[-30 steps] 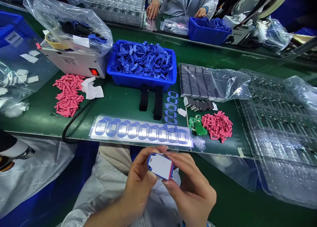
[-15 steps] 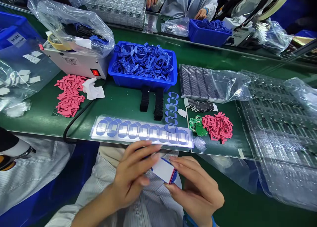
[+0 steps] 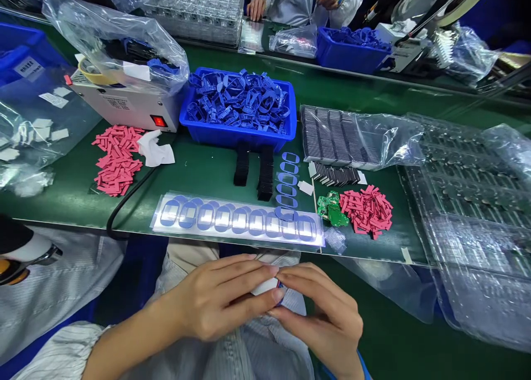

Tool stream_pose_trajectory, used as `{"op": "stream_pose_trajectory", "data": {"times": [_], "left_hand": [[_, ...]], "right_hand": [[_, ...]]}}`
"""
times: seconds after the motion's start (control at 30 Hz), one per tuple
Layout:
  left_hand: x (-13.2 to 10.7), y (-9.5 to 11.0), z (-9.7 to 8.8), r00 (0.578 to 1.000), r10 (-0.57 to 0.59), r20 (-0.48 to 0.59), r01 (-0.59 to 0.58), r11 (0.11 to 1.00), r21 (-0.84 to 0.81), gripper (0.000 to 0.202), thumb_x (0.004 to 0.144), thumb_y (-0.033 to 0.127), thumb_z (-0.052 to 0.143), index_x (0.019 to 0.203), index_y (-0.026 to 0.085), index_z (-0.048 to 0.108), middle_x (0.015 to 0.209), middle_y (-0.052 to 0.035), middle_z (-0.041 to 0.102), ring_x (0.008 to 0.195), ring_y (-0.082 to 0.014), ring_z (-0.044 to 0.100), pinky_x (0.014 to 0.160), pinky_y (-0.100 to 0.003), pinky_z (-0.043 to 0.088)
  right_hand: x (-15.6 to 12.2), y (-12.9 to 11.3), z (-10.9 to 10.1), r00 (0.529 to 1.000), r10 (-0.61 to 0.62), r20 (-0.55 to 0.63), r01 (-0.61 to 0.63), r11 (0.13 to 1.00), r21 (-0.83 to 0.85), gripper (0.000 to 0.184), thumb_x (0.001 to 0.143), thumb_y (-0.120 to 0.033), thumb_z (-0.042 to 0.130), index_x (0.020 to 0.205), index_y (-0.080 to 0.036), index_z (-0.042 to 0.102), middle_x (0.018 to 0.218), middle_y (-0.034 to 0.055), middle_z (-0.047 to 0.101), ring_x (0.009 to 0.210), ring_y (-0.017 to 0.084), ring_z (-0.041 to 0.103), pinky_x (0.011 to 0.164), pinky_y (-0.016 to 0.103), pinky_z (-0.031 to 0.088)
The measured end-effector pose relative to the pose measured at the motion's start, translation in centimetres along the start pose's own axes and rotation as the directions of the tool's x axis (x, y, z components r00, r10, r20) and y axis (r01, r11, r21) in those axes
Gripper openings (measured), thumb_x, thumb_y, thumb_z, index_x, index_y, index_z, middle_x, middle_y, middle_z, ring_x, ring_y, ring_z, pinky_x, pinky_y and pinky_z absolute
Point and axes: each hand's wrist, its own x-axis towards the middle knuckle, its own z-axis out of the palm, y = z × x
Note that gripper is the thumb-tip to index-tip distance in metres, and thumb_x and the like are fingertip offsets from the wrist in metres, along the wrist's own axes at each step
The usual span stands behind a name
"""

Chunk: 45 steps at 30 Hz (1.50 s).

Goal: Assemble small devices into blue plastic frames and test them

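Over my lap, just in front of the table edge, both hands meet around a small blue plastic part with a white rectangular face (image 3: 264, 287) and a thin red strip. My right hand (image 3: 326, 308) pinches its right end between thumb and fingers. My left hand (image 3: 224, 297) lies across the part from the left, fingertips pressing on its face and edge. Most of the part is hidden under the fingers. Nearest on the table is a clear-backed sheet of oval blue-rimmed stickers (image 3: 240, 219), with a short column of loose blue oval rings (image 3: 287, 189) beyond it.
Behind stands a blue bin (image 3: 238, 131) of blue plastic parts. Red strips lie in a left pile (image 3: 118, 161) and a right pile (image 3: 367, 211), near green circuit boards (image 3: 332, 208). Black strip stacks (image 3: 265, 172), bagged dark pieces (image 3: 340, 136) and clear trays (image 3: 468, 230) surround them. A co-worker sits opposite.
My left hand has moved right and closed onto the part, covering most of its white face. My right hand keeps its pinch. Across the table, the co-worker's hand has lifted from the bin.
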Motion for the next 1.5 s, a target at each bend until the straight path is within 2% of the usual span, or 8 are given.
{"op": "stream_pose_trajectory", "data": {"times": [0.17, 0.3, 0.4, 0.53, 0.7, 0.87, 1.0, 1.5], "left_hand": [[-0.4, -1.9, 1.9, 0.926, -0.347, -0.146, 0.269, 0.882, -0.388, 0.015, 0.073, 0.027, 0.071, 0.088, 0.026, 0.076, 0.09, -0.0073, 0.078, 0.09, -0.0267, 0.071, 0.088, -0.041, 0.052], [-0.9, -2.9, 2.6, 0.841, -0.541, -0.016, 0.366, 0.591, -0.719, 0.029, 0.072, 0.042, 0.071, 0.09, 0.02, 0.076, 0.078, -0.0066, 0.079, 0.079, -0.0201, 0.072, 0.083, -0.033, 0.053], [-1.3, -2.9, 2.5, 0.824, -0.567, -0.001, 0.338, 0.492, -0.802, 0.024, 0.073, 0.038, 0.072, 0.086, 0.019, 0.076, 0.082, -0.0051, 0.078, 0.077, -0.0158, 0.072, 0.078, -0.026, 0.054], [-1.7, -3.0, 2.2, 0.79, -0.61, -0.066, 0.326, 0.509, -0.797, 0.024, 0.073, 0.037, 0.072, 0.088, 0.018, 0.075, 0.085, -0.0064, 0.078, 0.081, -0.018, 0.072, 0.079, -0.026, 0.054], [-1.6, -4.0, 2.6, 0.802, -0.566, -0.191, 0.299, 0.658, -0.691, 0.032, 0.07, 0.042, 0.073, 0.091, 0.019, 0.075, 0.09, -0.0103, 0.078, 0.085, -0.0258, 0.072, 0.092, -0.041, 0.049], [0.4, -4.4, 4.6, 0.891, -0.395, -0.222, 0.234, 0.821, -0.521, 0.024, 0.07, 0.038, 0.074, 0.087, 0.021, 0.077, 0.085, -0.0079, 0.079, 0.089, -0.0268, 0.072, 0.099, -0.044, 0.044], [0.5, -4.1, 5.8, 0.924, -0.356, -0.139, 0.228, 0.806, -0.546, 0.025, 0.072, 0.036, 0.072, 0.092, 0.021, 0.076, 0.089, -0.009, 0.078, 0.085, -0.0269, 0.072, 0.085, -0.041, 0.054], [-1.7, -6.2, 6.3, 0.887, -0.443, -0.132, 0.281, 0.744, -0.606, 0.018, 0.072, 0.035, 0.073, 0.087, 0.025, 0.077, 0.09, -0.0074, 0.078, 0.083, -0.0274, 0.073, 0.084, -0.043, 0.055]], "right_hand": [[0.1, 0.0, -0.6, 0.998, -0.047, -0.036, 0.04, 0.985, -0.17, 0.037, 0.083, -0.033, 0.064, 0.113, -0.015, 0.057, 0.097, 0.0105, 0.066, 0.091, 0.024, 0.062, 0.074, 0.039, 0.053], [0.6, 1.8, -1.3, 0.997, -0.072, 0.009, 0.068, 0.882, -0.466, 0.045, 0.082, -0.02, 0.064, 0.125, -0.017, 0.051, 0.111, 0.0112, 0.065, 0.105, 0.025, 0.059, 0.084, 0.04, 0.053], [1.0, 3.8, -1.6, 0.989, -0.058, 0.134, 0.133, 0.735, -0.665, 0.058, 0.084, -0.03, 0.063, 0.135, -0.016, 0.041, 0.124, 0.0132, 0.06, 0.118, 0.029, 0.053, 0.094, 0.046, 0.048], [1.4, 5.0, -1.7, 0.973, -0.068, 0.219, 0.208, 0.666, -0.716, 0.055, 0.089, -0.033, 0.055, 0.138, -0.017, 0.036, 0.127, 0.0122, 0.058, 0.122, 0.027, 0.051, 0.099, 0.045, 0.043], [1.0, 4.3, -2.2, 0.966, -0.016, 0.26, 0.185, 0.743, -0.643, 0.07, 0.081, -0.05, 0.061, 0.138, -0.017, 0.037, 0.132, 0.0138, 0.054, 0.125, 0.03, 0.047, 0.102, 0.05, 0.039], [1.2, 3.9, -3.1, 0.999, 0.01, 0.052, 0.018, 0.858, -0.514, 0.045, 0.089, -0.018, 0.054, 0.132, -0.022, 0.045, 0.126, 0.0104, 0.058, 0.12, 0.023, 0.053, 0.096, 0.043, 0.048], [2.1, 4.3, -3.3, 0.998, -0.063, 0.026, 0.067, 0.846, -0.529, 0.044, 0.087, -0.009, 0.053, 0.129, -0.021, 0.049, 0.124, 0.0107, 0.06, 0.118, 0.023, 0.055, 0.096, 0.043, 0.049], [3.0, 5.8, -2.0, 0.946, -0.107, 0.305, 0.289, 0.701, -0.652, 0.033, 0.09, -0.022, 0.053, 0.123, -0.015, 0.052, 0.118, 0.0112, 0.064, 0.113, 0.024, 0.059, 0.09, 0.042, 0.052]]}}
